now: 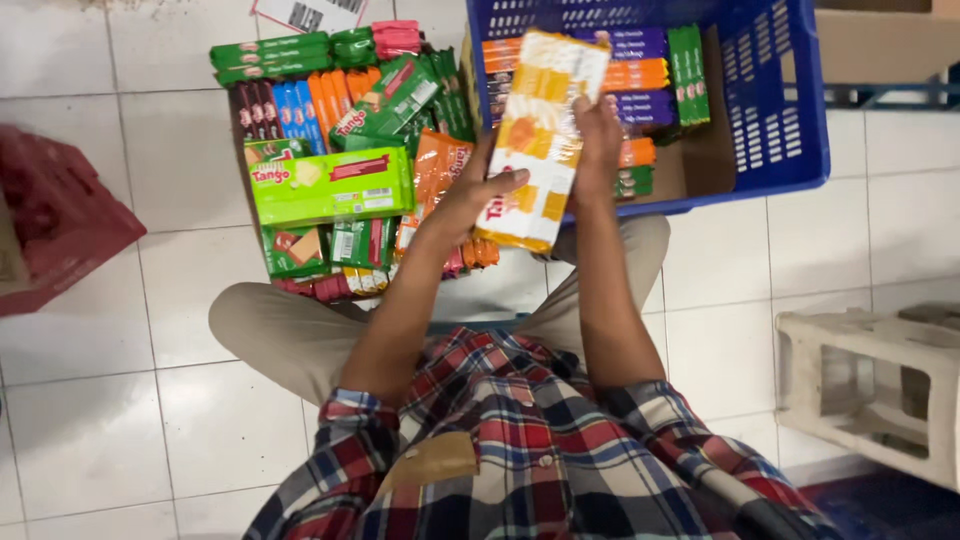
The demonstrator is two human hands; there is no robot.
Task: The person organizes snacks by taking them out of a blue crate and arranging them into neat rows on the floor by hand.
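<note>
Left hand [470, 195] and right hand [597, 140] both grasp an orange-yellow wafer pack [537, 140] above a blue crate [775, 110], beside a pile of snack packs [330, 150].

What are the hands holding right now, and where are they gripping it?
Both hands hold one long orange-and-white snack pack: the left hand grips its lower left edge, the right hand its right edge.

Wafer pack [538, 140] held btwn both hands, over basket's [775, 120] near-left edge. Pile of snack packs [340, 165] lies left of basket. Stool [870, 385] near right.
</note>
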